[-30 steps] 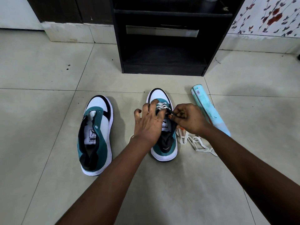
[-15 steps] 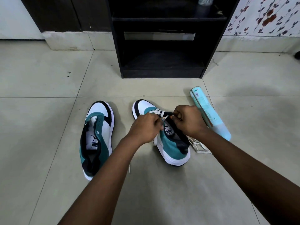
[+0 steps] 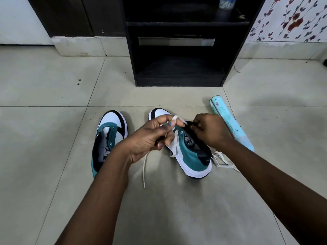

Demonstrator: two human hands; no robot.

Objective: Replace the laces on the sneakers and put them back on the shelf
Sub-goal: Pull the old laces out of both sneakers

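Teal-white sneakers, one tilted, white lace

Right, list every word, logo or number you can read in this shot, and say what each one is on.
"PUMA", seen upside down with a cat logo, on the tongue label of the right sneaker.
Cat logo over lettering on the insole of the left sneaker: too blurred to read for certain.
Vertical word on the teal spray can, beginning "SPRAY": the rest is unclear.
Barcode and small symbols near that can's top: too small to read.
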